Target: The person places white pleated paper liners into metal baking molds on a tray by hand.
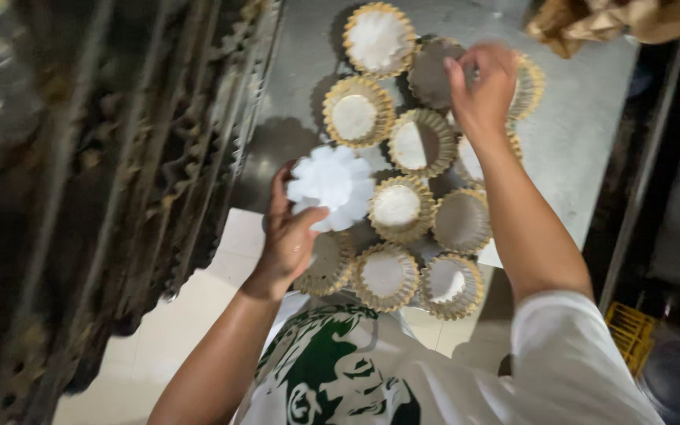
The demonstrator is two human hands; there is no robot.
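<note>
Dark metal rack [120, 157] w/ stacked fluted tins is filling left half of frame. Crumpled brown paper [607, 20] is lying at upper right. Yellow crate [631, 334] is sitting at lower right, beside a dark frame rail [643, 173]. Pale tiled floor [167, 338] is showing at lower left.

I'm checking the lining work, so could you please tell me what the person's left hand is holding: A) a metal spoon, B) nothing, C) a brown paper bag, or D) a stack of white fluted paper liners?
D: the left hand grips a stack of white fluted paper liners beside the fluted metal moulds, while the right hand reaches over the farther moulds.
</note>
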